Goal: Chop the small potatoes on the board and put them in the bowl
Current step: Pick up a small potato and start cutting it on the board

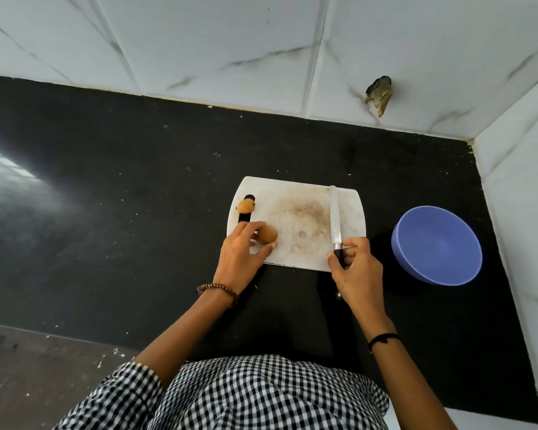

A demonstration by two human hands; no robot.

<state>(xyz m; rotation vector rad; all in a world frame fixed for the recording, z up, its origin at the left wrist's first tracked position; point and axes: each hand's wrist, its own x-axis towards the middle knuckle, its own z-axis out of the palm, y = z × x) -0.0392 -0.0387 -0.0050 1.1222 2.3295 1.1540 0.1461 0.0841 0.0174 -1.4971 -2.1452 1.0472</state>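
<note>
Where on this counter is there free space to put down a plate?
The black counter left of the cutting board is bare. Right is crowded: the blue bowl sits near the wall. A narrower free strip runs between board and back wall.

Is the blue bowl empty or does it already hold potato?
Empty. The blue bowl shows only its bare inside, with no pieces in it. Both potatoes are whole on the cutting board, one by its handle slot, one at the left hand.
</note>
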